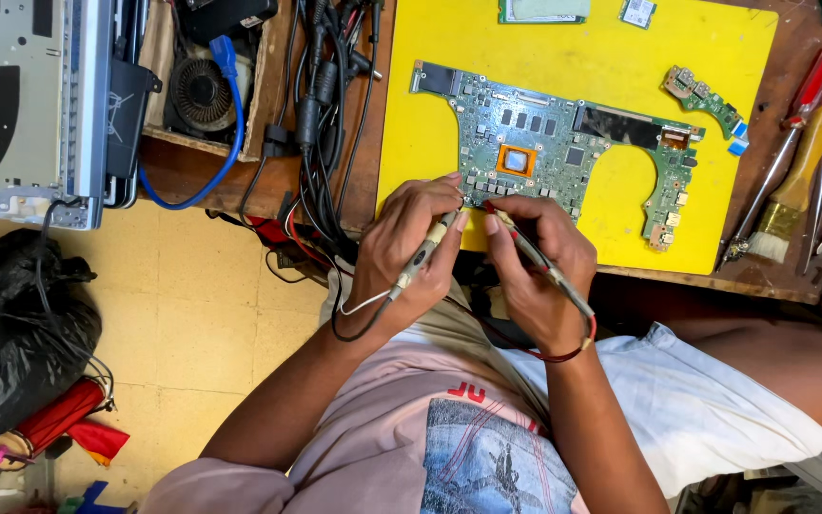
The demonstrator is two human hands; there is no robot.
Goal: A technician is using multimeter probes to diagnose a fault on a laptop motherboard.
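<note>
A green laptop circuit board (563, 143) lies on a yellow mat (620, 57) on a wooden bench. My left hand (401, 247) grips a grey test probe (422, 255) with a black lead, its tip at the board's near edge. My right hand (535, 262) grips a red test probe (544, 271) with a red lead, its tip touching the board close to the other tip. Both tips meet near the board's lower left corner, below the copper-framed chip (516, 159).
A small green daughter board (701, 95) lies on the mat's right side. Screwdrivers and brushes (801, 162) lie at the bench's right edge. A cable tangle (321, 124), a fan (202, 92) in a box and a laptop shell (21, 105) are at left.
</note>
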